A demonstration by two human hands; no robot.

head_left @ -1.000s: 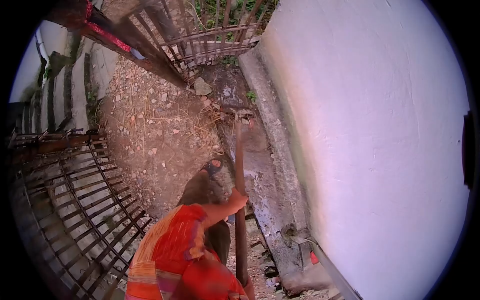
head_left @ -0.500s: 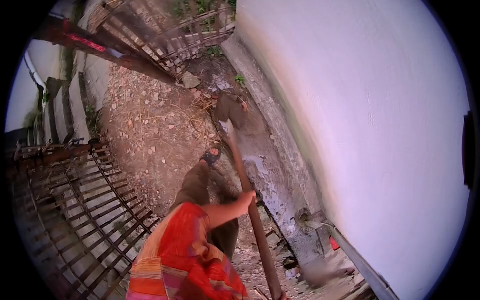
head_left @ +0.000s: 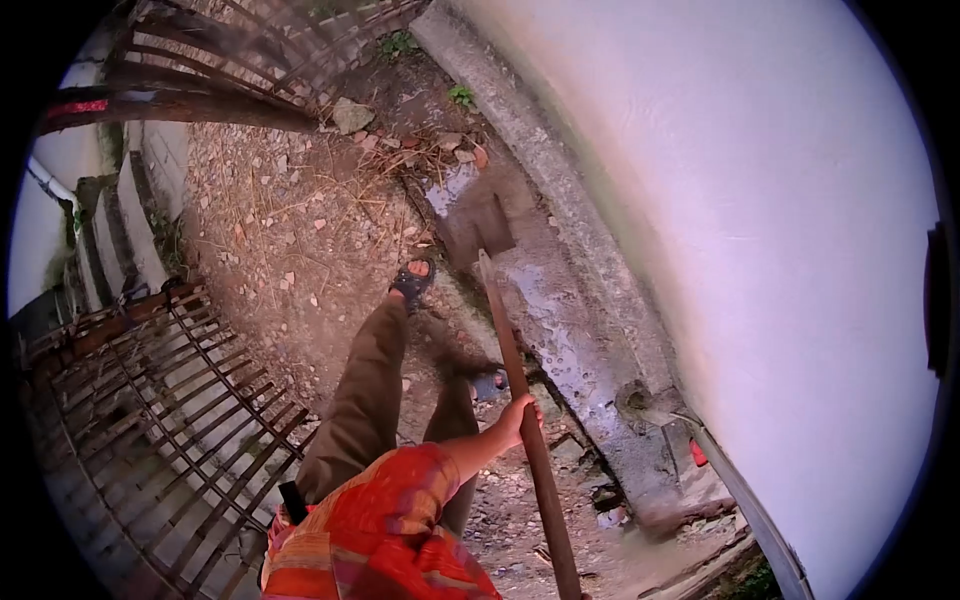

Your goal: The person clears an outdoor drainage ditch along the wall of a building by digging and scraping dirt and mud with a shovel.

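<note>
My left hand (head_left: 522,418) is closed round the wooden shaft of a long-handled shovel (head_left: 515,365). The shaft slants from the bottom edge up to a dark, broad blade (head_left: 478,228), slightly blurred, low over a wet concrete strip (head_left: 575,350). At the bottom edge, only a sliver of my right hand (head_left: 585,596) shows beside the shaft's end; its fingers are mostly cut off. Beyond the blade lie straw and broken brick pieces (head_left: 465,152). My sandalled feet (head_left: 412,278) stand on the gravel side, left of the shaft.
A white wall (head_left: 780,250) with a concrete ledge (head_left: 560,170) runs along the right. Barred metal gates stand at left (head_left: 180,430) and at the top (head_left: 290,45). A stone (head_left: 352,115) lies by the dark post (head_left: 190,108). Pebbly ground (head_left: 270,230) spreads to the left.
The blade has come back towards me along the concrete strip, away from the stone. More brick pieces show beyond it. The view has shifted, and my second foot has come into sight.
</note>
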